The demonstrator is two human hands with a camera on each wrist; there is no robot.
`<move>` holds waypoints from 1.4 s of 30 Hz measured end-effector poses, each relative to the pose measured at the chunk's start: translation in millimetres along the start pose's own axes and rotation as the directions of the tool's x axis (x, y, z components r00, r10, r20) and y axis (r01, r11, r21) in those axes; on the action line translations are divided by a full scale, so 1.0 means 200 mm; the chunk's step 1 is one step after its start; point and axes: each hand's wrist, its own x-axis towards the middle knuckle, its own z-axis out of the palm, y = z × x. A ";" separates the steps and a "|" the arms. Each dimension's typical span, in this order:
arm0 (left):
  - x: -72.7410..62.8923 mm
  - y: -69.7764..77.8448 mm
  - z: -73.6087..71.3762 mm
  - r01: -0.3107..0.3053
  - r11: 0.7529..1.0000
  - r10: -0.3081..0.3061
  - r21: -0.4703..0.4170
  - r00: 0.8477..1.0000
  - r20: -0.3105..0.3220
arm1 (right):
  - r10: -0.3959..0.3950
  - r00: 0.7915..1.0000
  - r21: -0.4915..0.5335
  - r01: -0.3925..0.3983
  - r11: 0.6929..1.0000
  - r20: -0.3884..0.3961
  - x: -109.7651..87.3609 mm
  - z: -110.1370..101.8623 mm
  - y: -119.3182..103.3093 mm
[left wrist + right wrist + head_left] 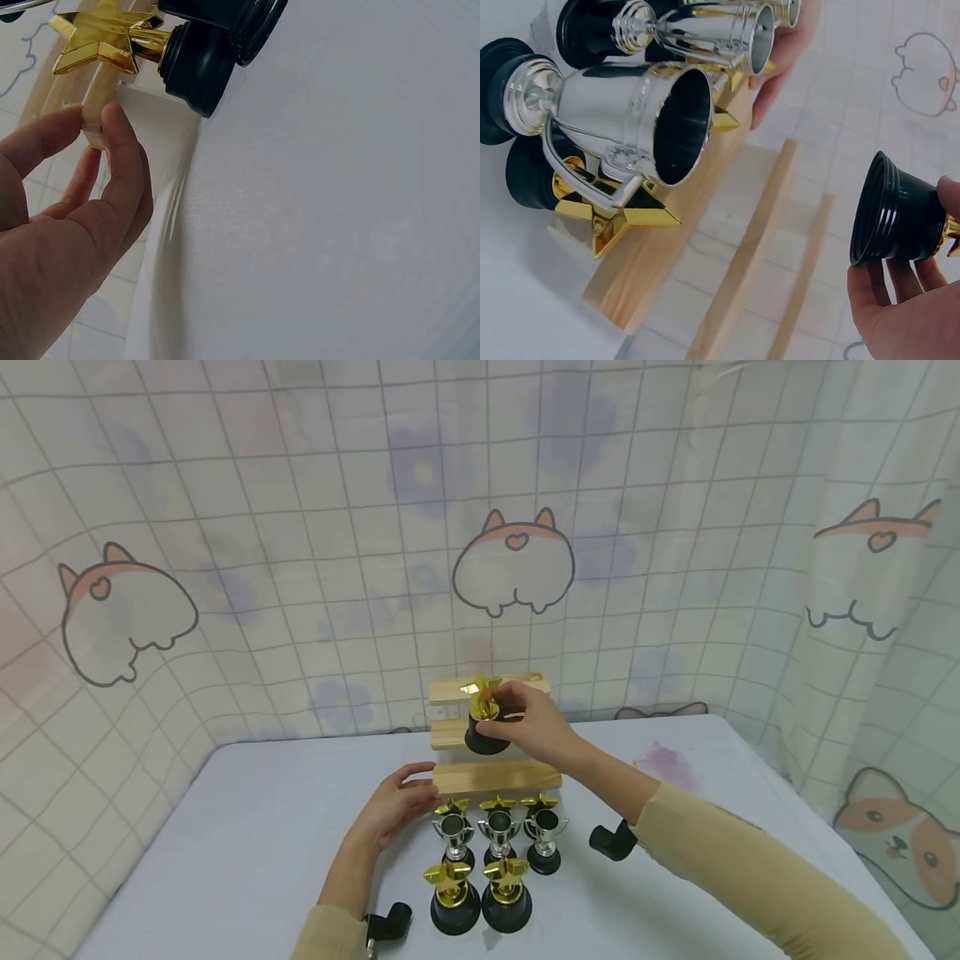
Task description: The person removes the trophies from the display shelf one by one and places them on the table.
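Observation:
My right hand (pixel 538 722) grips a gold star trophy (pixel 483 742) upright in front of the upper steps of a three-step wooden rack (pixel 498 777). In the right wrist view the trophy's black base (pixel 900 214) is off the wood, with fingers around its lower part. My left hand (pixel 396 806) pinches the left end of the lowest step; the left wrist view shows thumb and fingers on the plank end (pixel 93 124). Before the rack stand a row of gold star trophies (pixel 538 802), a row of silver cup trophies (pixel 546 839) and two front star trophies (pixel 453 906).
A white cloth-covered table (pixel 285 827) carries everything, with a pink stain (pixel 667 764) at its right. Behind hangs a grid-patterned curtain (pixel 337 568) with cartoon animals, close to the rack's back. Black wrist-camera parts (pixel 390 922) stick out near both forearms.

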 end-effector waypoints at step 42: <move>-0.03 0.02 0.01 -0.022 0.999 0.023 -0.033 0.999 0.026 | -0.022 0.999 -0.002 0.022 1.000 0.035 -0.57 -0.13 0.08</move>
